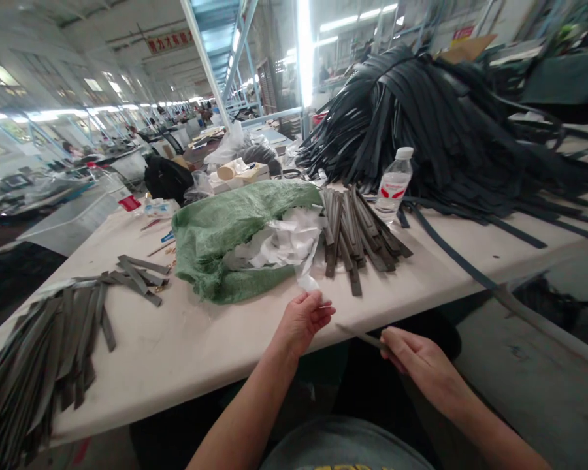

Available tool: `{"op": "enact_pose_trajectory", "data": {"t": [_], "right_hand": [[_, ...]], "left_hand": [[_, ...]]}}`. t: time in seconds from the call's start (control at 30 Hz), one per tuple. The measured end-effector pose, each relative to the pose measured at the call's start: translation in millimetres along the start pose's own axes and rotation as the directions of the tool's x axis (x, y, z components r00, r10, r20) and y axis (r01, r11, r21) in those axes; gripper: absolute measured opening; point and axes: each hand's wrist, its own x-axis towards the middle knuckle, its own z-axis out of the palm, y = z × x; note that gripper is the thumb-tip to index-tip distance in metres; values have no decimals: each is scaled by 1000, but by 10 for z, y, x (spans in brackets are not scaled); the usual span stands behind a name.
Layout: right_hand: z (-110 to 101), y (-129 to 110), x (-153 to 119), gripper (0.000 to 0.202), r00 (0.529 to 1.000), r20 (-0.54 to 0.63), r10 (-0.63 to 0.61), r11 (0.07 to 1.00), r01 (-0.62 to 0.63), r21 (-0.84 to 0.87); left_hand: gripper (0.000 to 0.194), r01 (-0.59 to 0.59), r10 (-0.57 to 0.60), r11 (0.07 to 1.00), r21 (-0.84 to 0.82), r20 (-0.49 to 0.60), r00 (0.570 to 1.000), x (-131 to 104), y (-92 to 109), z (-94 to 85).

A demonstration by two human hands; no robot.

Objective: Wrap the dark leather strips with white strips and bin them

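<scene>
My left hand pinches a small piece of white paper near the table's front edge, just below a green woven sack. Torn white paper scraps spill from the sack's opening. In my right hand is a thin dark strip, gripped at one end, its free tip pointing left toward my left hand. A bundle of short grey-brown strips lies on the table beyond my hands. The fingers of the right hand are closed; part of its strip is hidden by them.
A large heap of long black straps covers the table's back right. Beside it stands a water bottle. More cut strips hang over the left edge of the table. A black bag sits at the back left.
</scene>
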Motion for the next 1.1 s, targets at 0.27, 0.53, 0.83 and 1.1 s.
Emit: {"op": "enact_pose_trajectory", "data": {"t": [0.27,0.53,0.83,1.1], "right_hand": [[6,105,-369,27,971,-193,-139,984,114,-137],[70,79,-184,25,931,-288,-224,963,168,-209],[76,125,-127,25,922,-307,-235,960,170,-224],[126,98,-128,25,927,-272,-257,948,188,-256]], "left_hand": [[38,50,-49,998,-25,35,998,-10,-187,156],[42,53,-53,998,-16,24,998,-9,-293,222],[41,53,-53,998,-28,24,998,10,-312,198],[39,17,-17,999,-39,-6,1000,-21,-315,205]]}}
